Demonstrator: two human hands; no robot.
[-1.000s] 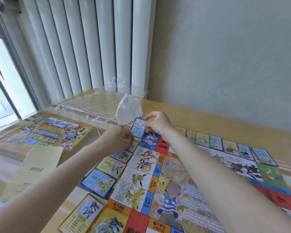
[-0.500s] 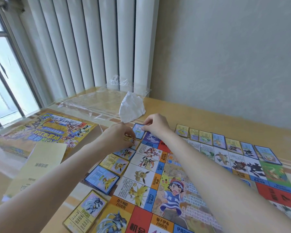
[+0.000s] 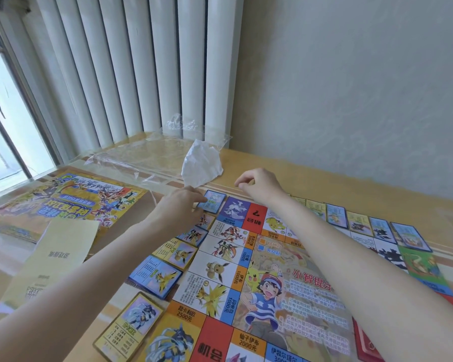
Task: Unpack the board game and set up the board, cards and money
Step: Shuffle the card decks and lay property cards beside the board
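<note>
I see my right hand [image 3: 256, 182] has released the blue card [image 3: 211, 201], now flat at the board [image 3: 285, 278] corner, and hovers loosely curled, empty, while my left hand [image 3: 179, 206] fingertips steady it.

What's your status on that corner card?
Left hand touching blue card, flat at board corner. Right hand lifted, holding nothing. Crumpled tissue just behind.

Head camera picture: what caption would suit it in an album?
Left hand touches a blue card at the game board corner; right hand hovers empty.
</note>
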